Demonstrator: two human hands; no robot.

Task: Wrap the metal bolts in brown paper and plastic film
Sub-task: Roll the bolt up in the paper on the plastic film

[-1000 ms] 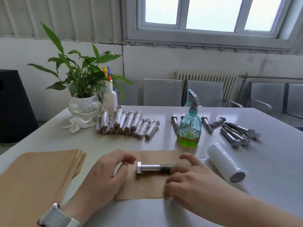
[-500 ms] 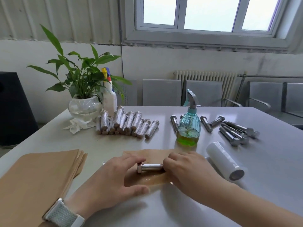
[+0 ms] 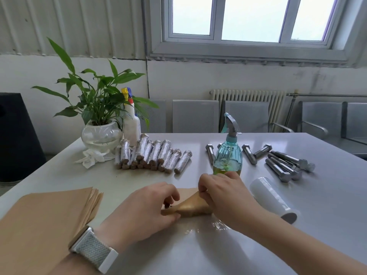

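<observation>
A sheet of brown paper (image 3: 191,205) is folded over a metal bolt at the table's near middle; only the bolt's head end (image 3: 167,205) peeks out on the left. My left hand (image 3: 147,207) pinches the paper and bolt at that end. My right hand (image 3: 224,195) grips the paper's right side and holds it over the bolt. A roll of plastic film (image 3: 273,199) lies just right of my right hand. Bare bolts (image 3: 284,165) lie in a loose group at the right. Several wrapped bolts (image 3: 153,155) are lined up behind.
A stack of brown paper sheets (image 3: 45,221) fills the near left of the white table (image 3: 327,225). A teal spray bottle (image 3: 228,153) stands right behind my right hand. A potted plant (image 3: 101,133) and a white bottle (image 3: 131,124) stand at the back left.
The bolt lay uncovered on the flat sheet a second ago. Both hands have since folded the near edge of the paper up and over it, so most of the bolt is now hidden.
</observation>
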